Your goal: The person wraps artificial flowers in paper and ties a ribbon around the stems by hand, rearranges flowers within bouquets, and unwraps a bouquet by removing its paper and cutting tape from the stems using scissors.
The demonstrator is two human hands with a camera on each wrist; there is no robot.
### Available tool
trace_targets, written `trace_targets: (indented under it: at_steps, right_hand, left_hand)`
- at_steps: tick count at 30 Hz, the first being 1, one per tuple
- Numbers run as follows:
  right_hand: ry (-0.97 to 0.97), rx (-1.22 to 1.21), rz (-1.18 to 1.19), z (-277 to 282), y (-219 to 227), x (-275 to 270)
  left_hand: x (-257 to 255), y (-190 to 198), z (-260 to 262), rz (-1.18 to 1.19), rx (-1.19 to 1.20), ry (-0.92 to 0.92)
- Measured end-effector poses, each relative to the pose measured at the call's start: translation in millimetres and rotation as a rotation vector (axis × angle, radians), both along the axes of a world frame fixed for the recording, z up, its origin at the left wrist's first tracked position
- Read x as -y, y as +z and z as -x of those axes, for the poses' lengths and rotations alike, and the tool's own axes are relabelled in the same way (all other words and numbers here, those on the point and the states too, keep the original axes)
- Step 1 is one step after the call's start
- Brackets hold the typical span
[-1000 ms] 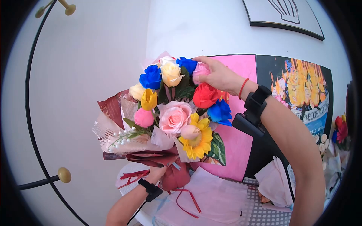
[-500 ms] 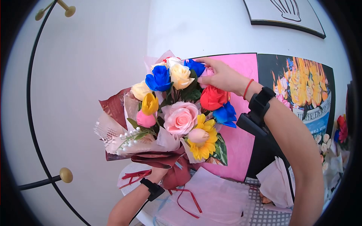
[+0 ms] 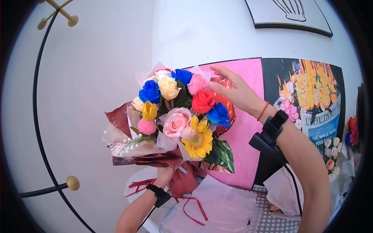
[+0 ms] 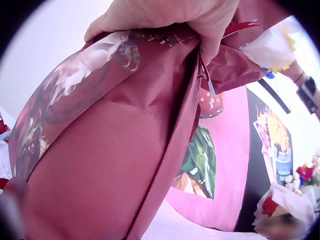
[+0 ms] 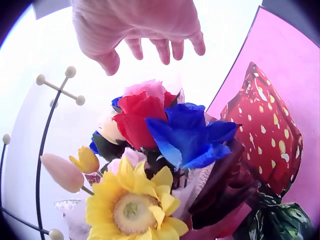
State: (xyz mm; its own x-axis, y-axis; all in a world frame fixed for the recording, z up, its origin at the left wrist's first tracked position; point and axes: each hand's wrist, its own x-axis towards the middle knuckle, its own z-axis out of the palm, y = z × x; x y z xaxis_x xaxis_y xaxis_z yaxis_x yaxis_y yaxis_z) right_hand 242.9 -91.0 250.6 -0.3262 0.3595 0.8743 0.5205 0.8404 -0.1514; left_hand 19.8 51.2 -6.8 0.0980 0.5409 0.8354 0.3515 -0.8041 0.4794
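Observation:
A wrapped bouquet of flowers stands upright in the head view, with a pink rose, a sunflower, a red rose and blue roses. My left hand grips its gathered neck. In the left wrist view, the fingers and thumb wrap the dark red paper. My right hand is off to the bouquet's right, its fingers spread and pointing at the light pink rose. The right wrist view shows this hand above the blooms, with nothing between its fingers.
Behind the bouquet lean a pink strawberry painting and a dark flower painting. White wrapping sheets and a red ribbon lie on the table. A coat rack stands left; another wrapped bunch lies right.
My right hand has let go of the light pink rose and drawn away to the right. The blooms have shifted slightly left, while my left hand keeps its grip on the neck.

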Motion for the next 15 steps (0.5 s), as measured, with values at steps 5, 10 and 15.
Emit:
trace_targets:
  at_steps: [5, 10, 15]
  right_hand:
    - [-0.059, 0.013, -0.075, -26.8, -21.9, -1.1]
    - [-0.217, -0.051, 0.046, -53.1, -42.1, 12.3]
    - [-0.247, -0.061, 0.179, -74.8, -56.9, 18.8]
  left_hand:
    - [3.3, 19.4, 6.8, -0.129, -0.07, 0.093]
    - [7.2, 33.6, 18.2, -0.135, -0.038, 0.148]
    - [23.2, 55.4, 30.8, -0.074, 0.131, 0.033]
